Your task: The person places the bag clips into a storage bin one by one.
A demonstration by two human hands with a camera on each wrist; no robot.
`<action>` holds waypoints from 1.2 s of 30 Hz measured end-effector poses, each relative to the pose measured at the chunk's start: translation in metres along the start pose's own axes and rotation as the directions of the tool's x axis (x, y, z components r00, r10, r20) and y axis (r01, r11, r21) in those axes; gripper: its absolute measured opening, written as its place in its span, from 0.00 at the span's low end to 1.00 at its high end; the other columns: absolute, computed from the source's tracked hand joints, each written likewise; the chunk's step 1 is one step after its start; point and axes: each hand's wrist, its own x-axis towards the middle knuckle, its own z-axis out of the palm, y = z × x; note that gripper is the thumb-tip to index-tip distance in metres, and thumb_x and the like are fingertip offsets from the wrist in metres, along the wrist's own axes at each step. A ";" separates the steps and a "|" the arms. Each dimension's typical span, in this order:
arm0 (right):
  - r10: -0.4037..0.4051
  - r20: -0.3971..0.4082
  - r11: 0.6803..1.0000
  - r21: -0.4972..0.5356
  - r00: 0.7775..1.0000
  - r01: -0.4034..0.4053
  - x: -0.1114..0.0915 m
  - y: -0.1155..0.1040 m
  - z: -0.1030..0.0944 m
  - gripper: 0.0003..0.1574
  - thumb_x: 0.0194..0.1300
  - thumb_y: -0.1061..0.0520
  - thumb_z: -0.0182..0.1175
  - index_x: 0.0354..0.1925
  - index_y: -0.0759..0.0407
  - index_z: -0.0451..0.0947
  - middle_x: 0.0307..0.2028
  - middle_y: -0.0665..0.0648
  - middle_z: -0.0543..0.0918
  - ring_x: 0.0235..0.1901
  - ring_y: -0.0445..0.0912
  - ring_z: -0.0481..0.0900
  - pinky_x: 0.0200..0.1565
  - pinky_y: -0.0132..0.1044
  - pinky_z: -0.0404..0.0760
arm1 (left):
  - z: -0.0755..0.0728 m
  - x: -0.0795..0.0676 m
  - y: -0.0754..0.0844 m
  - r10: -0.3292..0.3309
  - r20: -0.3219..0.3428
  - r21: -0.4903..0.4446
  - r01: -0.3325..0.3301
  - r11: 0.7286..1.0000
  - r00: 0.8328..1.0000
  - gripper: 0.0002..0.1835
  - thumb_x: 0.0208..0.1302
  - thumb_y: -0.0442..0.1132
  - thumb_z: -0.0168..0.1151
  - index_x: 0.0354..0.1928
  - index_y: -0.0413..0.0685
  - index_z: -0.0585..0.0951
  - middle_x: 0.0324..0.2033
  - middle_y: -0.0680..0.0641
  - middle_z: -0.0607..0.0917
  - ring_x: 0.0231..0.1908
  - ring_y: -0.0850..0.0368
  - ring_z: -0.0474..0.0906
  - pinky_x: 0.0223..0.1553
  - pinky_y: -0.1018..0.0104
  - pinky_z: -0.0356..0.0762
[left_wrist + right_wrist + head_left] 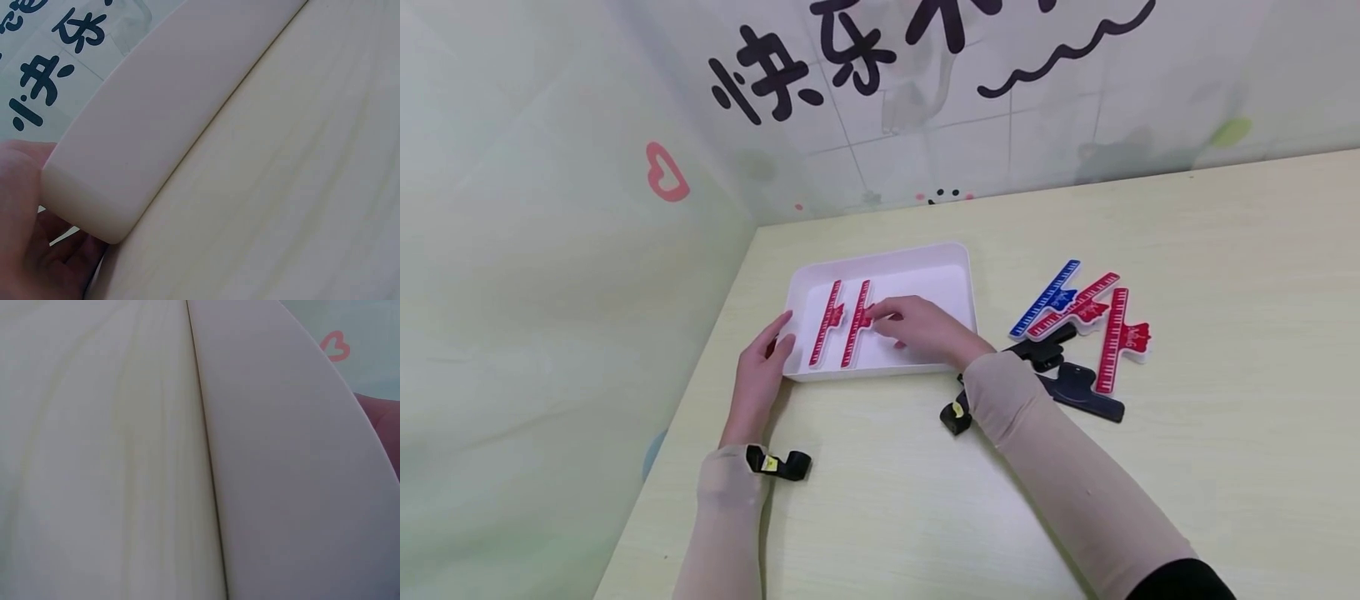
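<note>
A shallow white tray [917,273] lies on the table. My left hand [758,379] grips its near left corner; in the left wrist view the thumb and fingers [59,250] bend around that corner of the tray wall [144,119]. Two red clips with ruler markings lie side by side in the tray: a left one [824,327] and a right one [854,332]. Reaching over the front rim, my right hand [921,325] pinches the crown-shaped handle of the right one. In the right wrist view the tray wall [287,450] hides most of that hand.
Right of the tray is a loose pile: a blue ruler clip [1043,300], a red one [1073,307] overlapping it, and another red clip [1114,342]. Nearer are black clips [1084,393], partly behind the right sleeve [1060,467]. A printed wall covering [955,150] borders the table's back.
</note>
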 end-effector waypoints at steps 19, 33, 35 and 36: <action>-0.025 0.059 0.999 -0.037 0.998 0.027 -0.003 -0.004 0.002 0.21 0.64 0.53 0.49 0.56 0.47 0.70 0.50 0.46 0.73 0.34 0.42 0.77 0.40 0.34 0.74 | -0.001 -0.002 0.001 -0.008 -0.012 -0.005 0.008 1.000 1.000 0.19 0.63 0.53 0.50 0.57 0.76 0.68 0.62 0.62 0.62 0.63 0.61 0.51 0.62 0.60 0.52; -0.083 -0.115 0.991 -0.114 0.990 0.070 -0.001 -0.008 -0.002 0.17 0.64 0.53 0.50 0.51 0.50 0.73 0.52 0.51 0.70 0.35 0.40 0.76 0.42 0.35 0.72 | 0.000 -0.002 0.003 -0.007 -0.010 0.003 0.007 1.000 1.000 0.19 0.63 0.54 0.50 0.57 0.77 0.68 0.62 0.62 0.62 0.64 0.61 0.51 0.62 0.59 0.52; -0.090 -0.127 0.991 -0.110 0.988 0.076 -0.001 -0.008 -0.003 0.17 0.64 0.53 0.50 0.51 0.50 0.74 0.52 0.52 0.70 0.35 0.41 0.77 0.43 0.35 0.72 | 0.000 -0.002 0.002 -0.008 -0.010 0.007 0.008 1.000 1.000 0.19 0.63 0.54 0.50 0.57 0.77 0.68 0.62 0.61 0.62 0.64 0.60 0.51 0.62 0.59 0.52; -0.095 -0.129 0.991 -0.107 0.987 0.081 -0.002 -0.008 -0.004 0.17 0.64 0.53 0.50 0.50 0.50 0.74 0.51 0.52 0.71 0.35 0.42 0.77 0.42 0.35 0.72 | 0.000 -0.001 0.002 -0.007 -0.009 0.009 0.007 1.000 1.000 0.19 0.63 0.54 0.50 0.57 0.77 0.68 0.62 0.61 0.62 0.64 0.60 0.51 0.62 0.59 0.52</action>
